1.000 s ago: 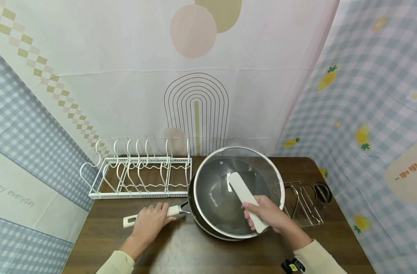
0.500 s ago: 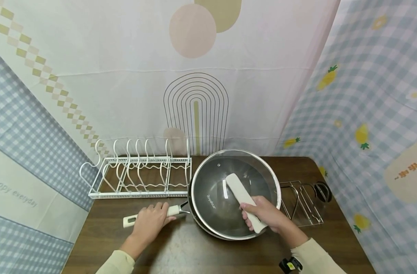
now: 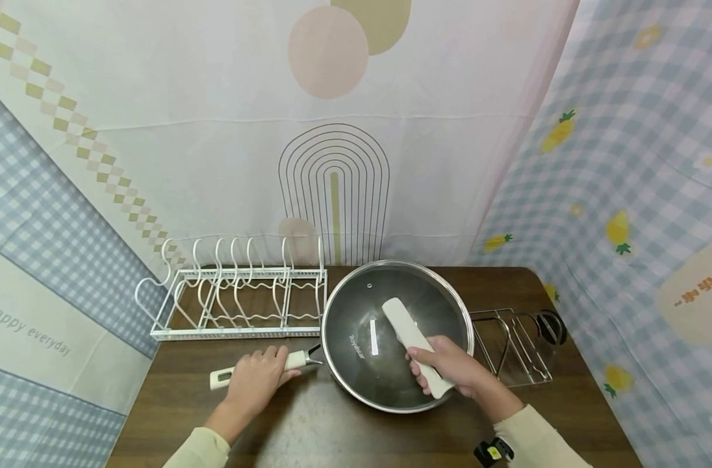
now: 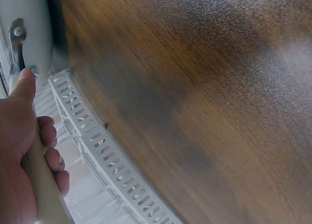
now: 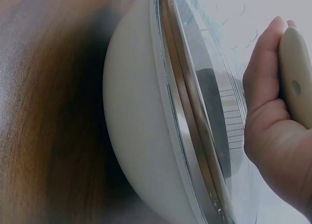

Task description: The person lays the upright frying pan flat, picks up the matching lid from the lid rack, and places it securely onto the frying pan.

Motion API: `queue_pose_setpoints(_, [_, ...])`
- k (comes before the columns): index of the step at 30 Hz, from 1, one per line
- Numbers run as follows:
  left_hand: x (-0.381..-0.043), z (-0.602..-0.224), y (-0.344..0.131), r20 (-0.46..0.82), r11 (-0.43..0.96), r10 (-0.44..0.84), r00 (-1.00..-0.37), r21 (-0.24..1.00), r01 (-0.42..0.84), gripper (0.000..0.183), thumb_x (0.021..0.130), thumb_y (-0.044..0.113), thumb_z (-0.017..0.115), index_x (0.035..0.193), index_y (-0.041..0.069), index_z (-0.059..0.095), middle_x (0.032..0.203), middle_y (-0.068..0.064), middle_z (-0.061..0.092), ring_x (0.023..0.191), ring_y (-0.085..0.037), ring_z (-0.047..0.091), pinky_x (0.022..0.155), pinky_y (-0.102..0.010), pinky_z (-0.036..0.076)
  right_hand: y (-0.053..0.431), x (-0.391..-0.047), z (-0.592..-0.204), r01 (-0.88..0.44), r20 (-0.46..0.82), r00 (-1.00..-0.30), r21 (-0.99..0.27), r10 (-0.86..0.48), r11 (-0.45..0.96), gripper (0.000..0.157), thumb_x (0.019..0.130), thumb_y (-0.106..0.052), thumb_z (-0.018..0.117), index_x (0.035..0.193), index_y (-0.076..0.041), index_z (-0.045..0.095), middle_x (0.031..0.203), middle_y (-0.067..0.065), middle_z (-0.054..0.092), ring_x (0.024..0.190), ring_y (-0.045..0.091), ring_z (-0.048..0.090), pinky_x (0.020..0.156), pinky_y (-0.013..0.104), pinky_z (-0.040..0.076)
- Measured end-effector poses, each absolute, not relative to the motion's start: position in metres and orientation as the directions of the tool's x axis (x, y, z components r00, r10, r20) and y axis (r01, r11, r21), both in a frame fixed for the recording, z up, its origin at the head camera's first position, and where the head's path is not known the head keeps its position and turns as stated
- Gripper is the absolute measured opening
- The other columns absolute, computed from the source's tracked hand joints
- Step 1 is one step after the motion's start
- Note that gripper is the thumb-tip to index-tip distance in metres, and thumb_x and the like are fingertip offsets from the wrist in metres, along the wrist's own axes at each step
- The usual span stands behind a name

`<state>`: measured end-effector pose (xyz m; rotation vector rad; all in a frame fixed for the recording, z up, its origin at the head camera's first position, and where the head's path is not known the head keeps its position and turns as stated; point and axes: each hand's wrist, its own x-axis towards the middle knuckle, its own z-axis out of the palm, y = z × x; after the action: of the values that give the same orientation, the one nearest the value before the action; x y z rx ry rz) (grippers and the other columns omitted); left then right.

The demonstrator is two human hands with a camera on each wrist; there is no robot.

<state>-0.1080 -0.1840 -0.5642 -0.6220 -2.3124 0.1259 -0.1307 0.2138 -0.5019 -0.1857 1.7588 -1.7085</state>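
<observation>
My left hand [image 3: 256,377] grips the cream handle [image 3: 295,359] of a deep frying pan, thumb lying along it toward the metal bracket [image 4: 18,41]. The pan's pale outer wall [image 5: 131,102] shows in the right wrist view. A round glass lid [image 3: 356,312] with a steel rim covers the pan's mouth in the head view. My right hand [image 3: 449,365] holds the lid's long cream handle [image 3: 404,322], fingers curled round its near end. Seen from the right wrist, lid rim and pan rim lie close together; whether they touch all round I cannot tell.
A white wire rack [image 3: 233,335] with upright dividers stands left of the pan on the brown wooden table [image 3: 309,429]. To the right is a metal wire rack [image 3: 525,351] with a black round part [image 3: 550,328]. Printed cloths [image 3: 449,162] hang behind and at the sides.
My right hand has shifted the lid slightly left and toward me, so that its rim now lines up with the pan. The left hand stays in place on the pan's handle.
</observation>
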Motion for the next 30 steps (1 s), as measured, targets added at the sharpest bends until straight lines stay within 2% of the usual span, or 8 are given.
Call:
queue_pose_setpoints(8, [-0.1103, -0.5701, -0.1866, 0.6, 0.877, 0.473, -0.646, -0.252, 0.408, 0.07, 0.101, 0.065, 0.008, 0.079, 0.01, 0.045, 0.058, -0.002, 0.046, 0.04, -0.021, 0.041, 0.035, -0.03, 0.026, 0.2109, -0.1339, -0.5059, 0.375, -0.382, -0.758, -0.918, -0.528, 0.125, 0.028, 0.107, -0.026, 0.056, 0.105, 0.002, 0.055, 0.075, 0.001, 0.062, 0.057, 0.012, 0.059, 0.053, 0.028, 0.055])
queue_pose_setpoints(15, [-0.1087, -0.5635, -0.184, 0.631, 0.876, 0.467, -0.619, -0.238, 0.419, 0.072, 0.103, 0.065, 0.011, 0.08, 0.009, 0.049, 0.059, -0.001, 0.046, 0.04, -0.021, 0.043, 0.036, -0.027, 0.022, 0.21, -0.1354, -0.5074, 0.395, -0.393, -0.75, -0.911, -0.533, 0.116, 0.026, 0.108, -0.025, 0.055, 0.103, 0.001, 0.056, 0.074, 0.0, 0.062, 0.057, 0.01, 0.059, 0.053, 0.026, 0.055])
queue_pose_setpoints(23, [-0.109, -0.5661, -0.1854, 0.632, 0.88, 0.46, -0.624, -0.23, 0.416, 0.072, 0.102, 0.066, 0.011, 0.081, 0.01, 0.05, 0.059, -0.002, 0.048, 0.041, -0.021, 0.045, 0.035, -0.028, 0.025, 0.208, -0.1373, -0.509, 0.396, -0.396, -0.746, -0.91, -0.535, 0.123, 0.026, 0.108, -0.025, 0.054, 0.102, 0.0, 0.057, 0.074, -0.001, 0.061, 0.058, 0.01, 0.059, 0.053, 0.026, 0.055])
queue_pose_setpoints(30, [-0.1107, -0.5662, -0.1861, 0.643, 0.878, 0.463, -0.61, -0.235, 0.417, 0.072, 0.103, 0.066, 0.012, 0.08, 0.01, 0.051, 0.059, -0.001, 0.047, 0.041, -0.021, 0.045, 0.037, -0.026, 0.022, 0.2045, -0.1395, -0.511, 0.405, -0.408, -0.745, -0.905, -0.528, 0.127, 0.026, 0.108, -0.025, 0.054, 0.101, 0.0, 0.057, 0.074, -0.001, 0.061, 0.058, 0.01, 0.059, 0.053, 0.026, 0.055])
